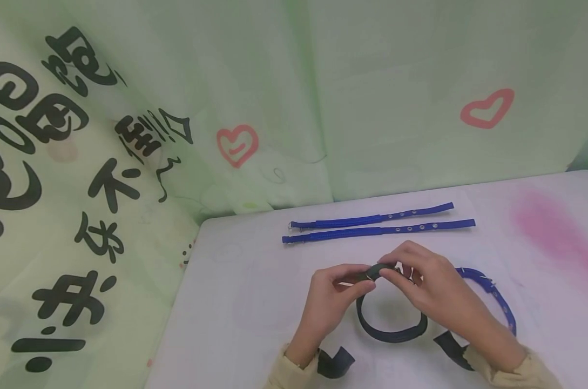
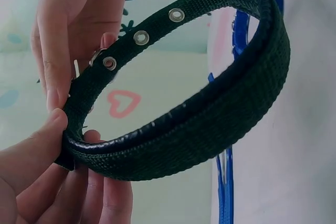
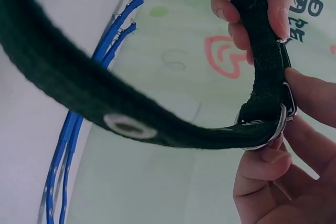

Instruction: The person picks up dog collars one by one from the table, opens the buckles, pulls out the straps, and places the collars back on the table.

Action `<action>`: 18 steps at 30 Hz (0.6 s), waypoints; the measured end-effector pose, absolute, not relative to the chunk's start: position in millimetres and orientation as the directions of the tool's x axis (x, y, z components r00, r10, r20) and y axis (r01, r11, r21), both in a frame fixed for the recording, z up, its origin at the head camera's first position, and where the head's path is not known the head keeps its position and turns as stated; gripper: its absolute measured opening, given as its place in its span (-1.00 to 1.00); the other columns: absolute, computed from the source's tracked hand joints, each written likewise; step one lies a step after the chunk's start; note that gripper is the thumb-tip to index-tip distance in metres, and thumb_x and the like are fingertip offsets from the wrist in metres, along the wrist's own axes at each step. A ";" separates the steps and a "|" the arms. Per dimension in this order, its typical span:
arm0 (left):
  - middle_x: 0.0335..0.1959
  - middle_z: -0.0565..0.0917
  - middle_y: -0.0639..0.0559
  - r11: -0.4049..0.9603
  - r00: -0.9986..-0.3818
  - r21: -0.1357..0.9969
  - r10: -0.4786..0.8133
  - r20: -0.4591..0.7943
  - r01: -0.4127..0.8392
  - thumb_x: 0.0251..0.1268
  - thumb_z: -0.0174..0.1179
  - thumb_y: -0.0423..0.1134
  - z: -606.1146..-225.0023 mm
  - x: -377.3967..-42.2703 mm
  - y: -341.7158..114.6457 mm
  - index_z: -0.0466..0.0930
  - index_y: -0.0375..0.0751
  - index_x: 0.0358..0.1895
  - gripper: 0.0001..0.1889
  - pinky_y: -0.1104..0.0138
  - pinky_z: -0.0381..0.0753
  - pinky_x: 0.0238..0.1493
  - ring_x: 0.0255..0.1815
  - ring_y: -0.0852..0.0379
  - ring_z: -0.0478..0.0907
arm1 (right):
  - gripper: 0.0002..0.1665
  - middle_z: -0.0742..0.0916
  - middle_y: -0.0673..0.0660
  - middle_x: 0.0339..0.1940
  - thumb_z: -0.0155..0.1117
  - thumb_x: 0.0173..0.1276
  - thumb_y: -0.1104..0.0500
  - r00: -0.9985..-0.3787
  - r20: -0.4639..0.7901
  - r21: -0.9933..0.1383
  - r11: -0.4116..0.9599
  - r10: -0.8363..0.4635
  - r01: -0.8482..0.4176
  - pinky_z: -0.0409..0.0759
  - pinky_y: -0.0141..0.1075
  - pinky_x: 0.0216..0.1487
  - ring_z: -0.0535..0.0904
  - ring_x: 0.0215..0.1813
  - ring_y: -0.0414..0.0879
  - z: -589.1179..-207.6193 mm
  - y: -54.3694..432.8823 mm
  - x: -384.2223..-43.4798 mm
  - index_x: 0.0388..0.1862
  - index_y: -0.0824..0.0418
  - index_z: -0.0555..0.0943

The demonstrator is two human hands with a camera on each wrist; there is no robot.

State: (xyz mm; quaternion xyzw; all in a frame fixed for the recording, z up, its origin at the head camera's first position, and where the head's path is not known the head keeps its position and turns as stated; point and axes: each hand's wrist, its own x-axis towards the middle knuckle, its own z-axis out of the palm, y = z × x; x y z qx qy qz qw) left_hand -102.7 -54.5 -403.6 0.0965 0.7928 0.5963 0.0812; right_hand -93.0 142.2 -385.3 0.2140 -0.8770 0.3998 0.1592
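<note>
A dark green collar (image 1: 392,337) with metal eyelets is bent into a loop, held above the table between both hands. My left hand (image 1: 325,297) pinches the band near the buckle end, thumb on one side and fingers on the other. My right hand (image 1: 437,281) pinches the collar at its metal buckle (image 3: 273,127). The right wrist view has the strap's end passing through the buckle. In the left wrist view the padded band (image 2: 178,135) curves round, with several eyelets (image 2: 141,38) along its thinner part.
Two blue collars (image 1: 347,220) (image 1: 342,234) lie straight, side by side, towards the back of the white table (image 1: 235,302). A third blue collar (image 1: 500,302), curved into a loop, lies partly behind the right forearm. A light green curtain (image 1: 396,97) hangs behind the table.
</note>
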 end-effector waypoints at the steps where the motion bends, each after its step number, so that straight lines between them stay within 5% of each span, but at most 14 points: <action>1: -0.19 0.78 0.10 0.270 -0.970 0.961 0.244 -0.017 0.051 0.21 0.41 -0.17 -403.7 -102.5 -54.4 0.76 -0.10 -0.03 -0.73 0.51 0.66 -0.15 -0.18 0.35 0.66 | -0.75 0.59 -0.21 -0.36 0.47 0.21 0.28 -0.857 0.457 -0.637 0.583 -0.240 -0.503 0.43 -0.48 -0.53 0.37 -0.43 -0.38 -385.4 141.6 -92.8 -0.19 -0.01 0.70; 18: -0.27 0.79 0.10 0.236 -0.991 0.972 0.136 -0.018 0.015 0.12 0.47 -0.18 -405.5 -96.4 -48.7 0.79 -0.08 -0.11 -0.75 0.49 0.67 -0.21 -0.26 0.33 0.68 | -0.81 0.63 -0.11 -0.33 0.39 0.30 0.29 -0.903 0.407 -0.688 0.603 -0.140 -0.404 0.46 -0.45 -0.53 0.41 -0.43 -0.32 -386.2 137.8 -92.9 -0.13 0.08 0.70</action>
